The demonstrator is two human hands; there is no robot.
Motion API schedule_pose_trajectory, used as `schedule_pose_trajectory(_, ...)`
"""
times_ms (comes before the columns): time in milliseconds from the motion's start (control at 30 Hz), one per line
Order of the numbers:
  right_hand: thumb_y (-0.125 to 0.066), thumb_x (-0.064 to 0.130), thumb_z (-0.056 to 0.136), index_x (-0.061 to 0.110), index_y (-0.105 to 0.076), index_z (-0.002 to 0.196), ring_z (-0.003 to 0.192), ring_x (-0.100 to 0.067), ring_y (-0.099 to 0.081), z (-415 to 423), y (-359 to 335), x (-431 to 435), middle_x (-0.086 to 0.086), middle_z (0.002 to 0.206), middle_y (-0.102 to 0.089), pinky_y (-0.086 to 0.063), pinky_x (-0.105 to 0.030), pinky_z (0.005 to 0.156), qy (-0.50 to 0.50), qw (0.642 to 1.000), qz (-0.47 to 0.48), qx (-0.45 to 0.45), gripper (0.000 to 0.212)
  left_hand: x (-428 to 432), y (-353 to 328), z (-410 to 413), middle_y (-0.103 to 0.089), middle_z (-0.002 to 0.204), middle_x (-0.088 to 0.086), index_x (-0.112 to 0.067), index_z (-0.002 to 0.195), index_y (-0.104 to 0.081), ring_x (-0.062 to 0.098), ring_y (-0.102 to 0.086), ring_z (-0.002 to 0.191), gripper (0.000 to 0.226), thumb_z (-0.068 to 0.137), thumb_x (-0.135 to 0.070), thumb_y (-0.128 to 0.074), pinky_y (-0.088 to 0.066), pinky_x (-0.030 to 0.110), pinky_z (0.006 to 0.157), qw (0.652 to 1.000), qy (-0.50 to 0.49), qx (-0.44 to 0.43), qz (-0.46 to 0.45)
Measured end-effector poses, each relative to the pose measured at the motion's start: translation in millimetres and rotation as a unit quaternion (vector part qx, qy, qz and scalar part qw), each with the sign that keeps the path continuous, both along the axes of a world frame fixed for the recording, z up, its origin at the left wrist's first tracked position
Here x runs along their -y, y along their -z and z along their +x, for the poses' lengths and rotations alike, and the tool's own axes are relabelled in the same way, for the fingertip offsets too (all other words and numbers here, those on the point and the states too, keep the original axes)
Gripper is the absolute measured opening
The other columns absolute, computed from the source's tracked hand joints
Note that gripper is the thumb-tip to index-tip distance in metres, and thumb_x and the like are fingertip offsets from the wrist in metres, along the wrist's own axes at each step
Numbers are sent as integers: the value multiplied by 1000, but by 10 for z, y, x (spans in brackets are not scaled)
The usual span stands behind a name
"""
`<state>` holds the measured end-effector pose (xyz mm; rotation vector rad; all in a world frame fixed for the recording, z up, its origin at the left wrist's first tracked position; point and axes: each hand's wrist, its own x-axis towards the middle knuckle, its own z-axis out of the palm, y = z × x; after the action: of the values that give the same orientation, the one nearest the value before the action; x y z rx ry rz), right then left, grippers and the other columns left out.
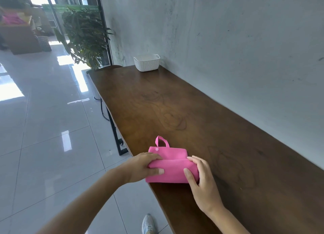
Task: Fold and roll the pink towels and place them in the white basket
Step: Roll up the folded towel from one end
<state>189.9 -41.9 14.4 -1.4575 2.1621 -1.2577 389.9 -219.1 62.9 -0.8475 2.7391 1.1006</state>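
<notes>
**Pink towel half rolled at the near end of the table**

So the pink towel (172, 170) sits right at the table's (192, 111) near-left edge, and it's partly rolled: a fat roll on the near side, with a flat folded bit lying on the table just past it. A little hanging loop (162, 142) sticks out from that flat part, pointing toward the table's far end.

Both hands are on the roll. The left hand (143, 167) wraps its left end, fingers curled over the top and thumb along the front. The right hand (201, 181) does the same on the right end, with fingers over the top and thumb pressed on the front face.

The white basket (147, 62) is way off at the table's far end, up against the wall, well apart from the towel. I can't see into it from here.

Off the table's far-left corner there's a big leafy plant (85, 35), and a sneaker (148, 224) on the tiles beside the near edge.
</notes>
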Motion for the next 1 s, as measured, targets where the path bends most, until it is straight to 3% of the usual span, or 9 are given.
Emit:
schedule_pose_trajectory(133, -37, 81, 89, 53, -36, 140, 127, 1, -46, 22, 55, -96, 27, 139, -39, -57, -20, 90, 4, 1000, 13, 14, 58, -9, 50, 14, -63, 116, -12, -39, 122, -60, 11, -62, 107, 44, 94, -70, -48, -57, 33, 91, 995, -31, -24, 97)
schedule_pose_trajectory(300, -39, 77, 91, 53, -38, 139, 119, -2, -51, -3, -3, -2, 23, 133, -41, -56, -11, 77, 3, 999, 37, 38, 54, -65, 73, -24, -62, 123, -13, -36, 135, -56, 12, -62, 109, 61, 90, -76, -46, -58, 36, 92, 989, -92, -57, 98)
schedule_pose_trajectory(400, -42, 71, 93, 44, -44, 138, 111, -3, -53, -73, -84, 118, 16, 129, -46, -55, -13, 70, 3, 996, 72, 43, 53, -181, 27, -49, -55, 131, -16, -34, 140, -52, 8, -51, 117, 59, 95, -70, -38, -52, 32, 98, 987, -133, -70, -65)
schedule_pose_trajectory(467, -42, 70, 92, 37, -49, 135, 106, -5, -56, -134, -162, 218, 11, 125, -50, -56, -16, 67, 1, 994, 99, 57, 55, -259, 20, -58, -52, 137, -16, -32, 142, -51, 8, -44, 124, 57, 99, -65, -34, -44, 31, 105, 967, -143, -105, -182)
schedule_pose_trajectory(633, -44, 67, 95, 28, -61, 118, 98, -9, -57, -272, -289, 577, 6, 116, -58, -47, -20, 65, 29, 985, 157, 62, 48, -404, 168, -96, -55, 138, -9, -29, 138, -55, 13, -46, 128, 46, 102, -55, -41, -39, 36, 112, 921, -86, -155, -347)
schedule_pose_trajectory(867, -43, 66, 97, 23, -63, 113, 94, -13, -59, -322, -371, 916, 3, 108, -64, -45, -23, 63, 46, 980, 182, 70, 50, -481, 336, -277, -51, 148, 6, -23, 148, -48, 30, -47, 136, 62, 95, -56, -51, -42, 49, 114, 898, -55, -107, -424)
schedule_pose_trajectory(1000, -32, 66, 99, 20, -57, 110, 90, -13, -59, -293, -410, 914, 1, 105, -62, -41, -23, 60, 58, 978, 194, 55, 54, -381, 383, -340, -52, 148, 11, -20, 151, -44, 34, -49, 135, 80, 85, -54, -72, -38, 49, 114, 898, -55, -64, -433)
